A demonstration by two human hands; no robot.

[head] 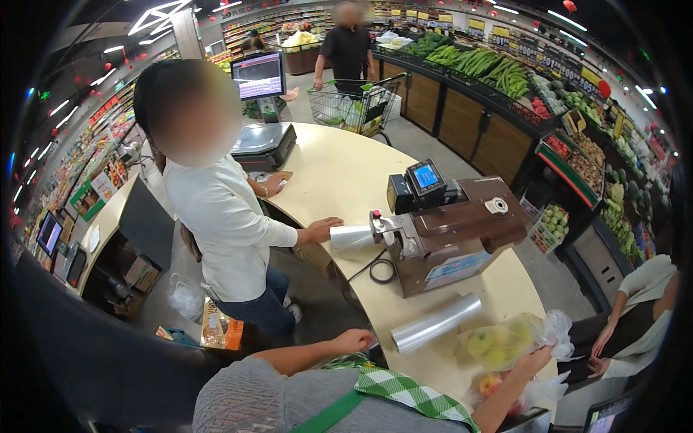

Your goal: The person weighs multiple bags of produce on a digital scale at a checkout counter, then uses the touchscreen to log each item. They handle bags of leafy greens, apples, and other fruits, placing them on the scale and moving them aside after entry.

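My right hand (533, 360) grips the gathered neck of a clear plastic bag (557, 330), over the right part of the counter. Yellow-green fruit (484, 343), apparently apples, shows through the bag. Just below it lies another clear bag with reddish fruit (490, 383), partly hidden by my right forearm. My left hand (354, 341) is at the counter's inner edge, fingers curled, with nothing visible in it. Between my hands a roll of clear plastic film (436, 323) lies on the counter (346, 189).
A brown bagging machine (455, 233) with a small blue screen stands ahead. A co-worker in white (222, 227) has one hand at a second film roll (351, 238), near a scale (265, 145). Another person's hands (598, 357) are at right. A shopping cart (354, 108) stands beyond.
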